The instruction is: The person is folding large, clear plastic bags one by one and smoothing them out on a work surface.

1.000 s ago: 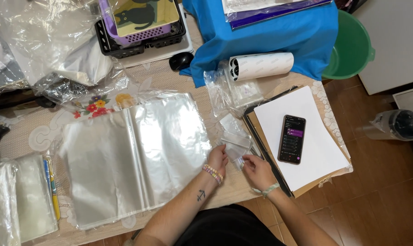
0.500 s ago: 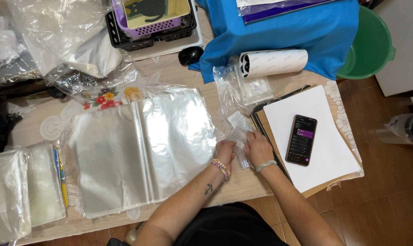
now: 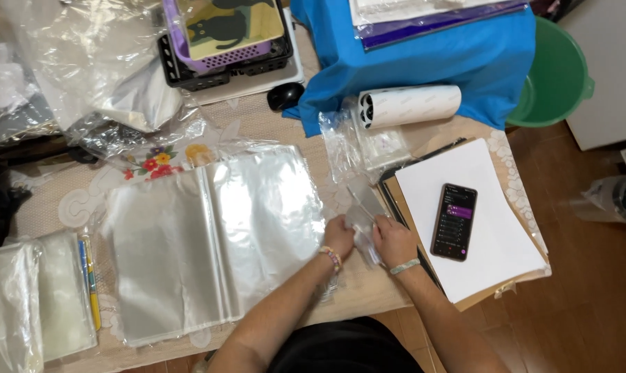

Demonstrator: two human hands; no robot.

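Both hands grip one small clear bag (image 3: pixel 363 231) at the near table edge, left hand (image 3: pixel 340 236) and right hand (image 3: pixel 394 242) closed on it; keep the film taut and pinch only its edges. Count, largest first: one blue cloth (image 3: pixel 423 62), one green bucket (image 3: pixel 558 76), two flat clear sleeves (image 3: pixel 213 238), one white sheet (image 3: pixel 496 242), one paper roll (image 3: pixel 409 106), one phone (image 3: pixel 454 221).

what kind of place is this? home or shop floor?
Probably a home table used for small-scale packing, not a shop floor. Both hands, left and right, work a small clear bag beside stacks of clear plastic sleeves on a floral tablecloth, with a green plastic tub on wooden flooring.
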